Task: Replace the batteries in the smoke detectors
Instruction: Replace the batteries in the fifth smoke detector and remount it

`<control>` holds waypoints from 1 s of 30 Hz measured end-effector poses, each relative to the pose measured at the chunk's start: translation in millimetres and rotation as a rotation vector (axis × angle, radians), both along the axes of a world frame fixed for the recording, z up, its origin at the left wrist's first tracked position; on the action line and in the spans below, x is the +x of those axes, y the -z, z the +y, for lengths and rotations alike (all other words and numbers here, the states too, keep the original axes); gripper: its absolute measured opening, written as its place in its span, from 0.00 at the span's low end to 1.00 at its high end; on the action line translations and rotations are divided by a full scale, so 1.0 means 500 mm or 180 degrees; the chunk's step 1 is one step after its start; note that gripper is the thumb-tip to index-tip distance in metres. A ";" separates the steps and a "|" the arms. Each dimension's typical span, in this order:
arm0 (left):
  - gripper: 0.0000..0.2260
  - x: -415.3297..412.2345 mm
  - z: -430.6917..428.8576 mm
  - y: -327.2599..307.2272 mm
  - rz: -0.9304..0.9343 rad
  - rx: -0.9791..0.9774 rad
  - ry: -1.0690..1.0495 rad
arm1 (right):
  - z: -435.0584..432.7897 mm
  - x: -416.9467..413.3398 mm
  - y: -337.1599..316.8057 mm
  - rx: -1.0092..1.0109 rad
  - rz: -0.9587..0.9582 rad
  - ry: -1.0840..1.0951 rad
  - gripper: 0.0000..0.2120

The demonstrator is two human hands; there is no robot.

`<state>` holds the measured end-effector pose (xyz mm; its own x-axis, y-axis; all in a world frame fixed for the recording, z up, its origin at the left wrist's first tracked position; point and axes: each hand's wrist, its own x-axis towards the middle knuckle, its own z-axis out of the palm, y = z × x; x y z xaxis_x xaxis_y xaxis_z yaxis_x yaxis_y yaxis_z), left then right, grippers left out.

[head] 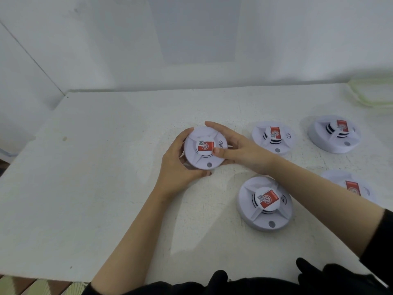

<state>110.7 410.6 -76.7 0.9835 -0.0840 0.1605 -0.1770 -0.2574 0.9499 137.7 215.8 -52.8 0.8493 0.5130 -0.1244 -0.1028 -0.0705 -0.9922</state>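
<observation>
Bench: white; it carries all five detectors.
Spare detectors: four, all to the right of the held detector and apart from it; mind them with your forearm.
Held detector: face up between both hands, cover not yet off.
Left grip: curled round its left rim; hold the base firm.
Right grip: fingers round its right rim, thumb on the red label; I think you should twist evenly, without squeezing.

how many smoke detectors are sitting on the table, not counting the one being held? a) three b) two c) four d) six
c: apart from the held detector, the table carries the near detector, the middle detector, the far-right detector and the half-hidden detector behind the right forearm.
</observation>
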 end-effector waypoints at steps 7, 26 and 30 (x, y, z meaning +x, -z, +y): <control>0.42 0.000 0.001 0.000 0.0043 -0.0029 -0.0010 | 0.001 -0.002 -0.001 0.0001 0.0012 0.0002 0.30; 0.42 0.008 0.000 0.008 -0.0070 0.0116 0.0024 | 0.000 0.000 0.002 0.0065 0.0036 -0.0009 0.29; 0.42 0.005 0.001 0.007 -0.0053 0.0074 0.0045 | -0.001 0.000 0.002 0.0069 0.0021 -0.0013 0.27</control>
<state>113.4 411.2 -80.3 0.9794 -0.1016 0.1747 -0.1965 -0.2767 0.9406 137.8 215.3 -53.9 0.8464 0.5191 -0.1189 -0.1091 -0.0494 -0.9928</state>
